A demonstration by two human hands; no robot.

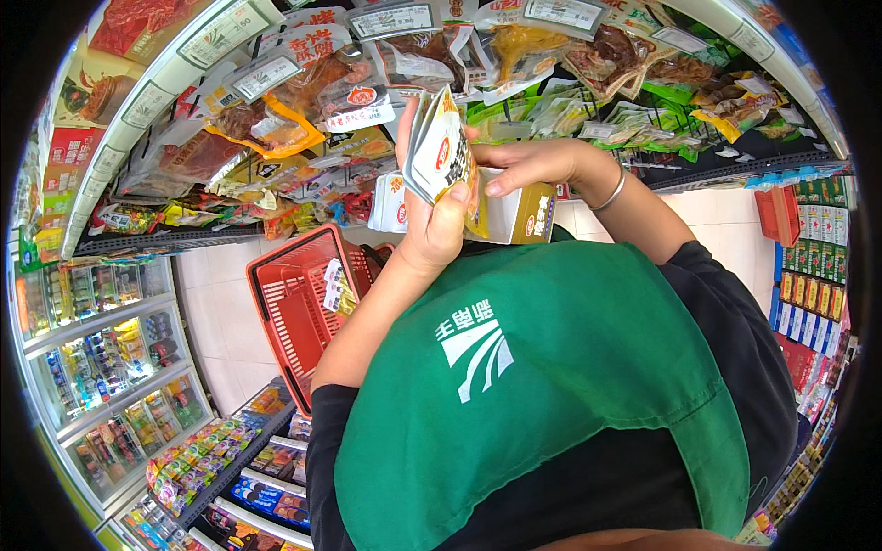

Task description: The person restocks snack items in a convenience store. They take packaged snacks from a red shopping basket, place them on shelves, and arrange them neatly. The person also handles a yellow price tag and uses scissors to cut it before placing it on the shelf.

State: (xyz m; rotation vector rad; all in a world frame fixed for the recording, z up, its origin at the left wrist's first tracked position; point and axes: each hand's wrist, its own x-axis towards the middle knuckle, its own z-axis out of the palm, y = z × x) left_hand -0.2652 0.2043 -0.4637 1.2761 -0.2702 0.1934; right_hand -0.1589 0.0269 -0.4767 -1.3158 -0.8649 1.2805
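Note:
My left hand (441, 231) grips a small stack of flat snack packets (435, 155), white with a yellow lower part, held upright and fanned at the top. Its thumb presses on the front packet. Just right of them, an open cardboard display box (520, 213), white inside and gold-brown outside, sits tilted before my chest. My right hand (534, 165) reaches over the box's far edge with the thumb at its mouth. Its fingertips are partly hidden by the packets, and whether it grips the box cannot be told. More white packets (389, 203) show behind my left wrist.
A red plastic shopping basket (293, 337) at lower left contains similar packets (339, 286). Bagged meats (303, 79) hang on hooks ahead, under price tags (265, 76). Glass-door coolers (103, 365) stand at left, snack shelves (269, 461) below. Another red basket (778, 217) is at right.

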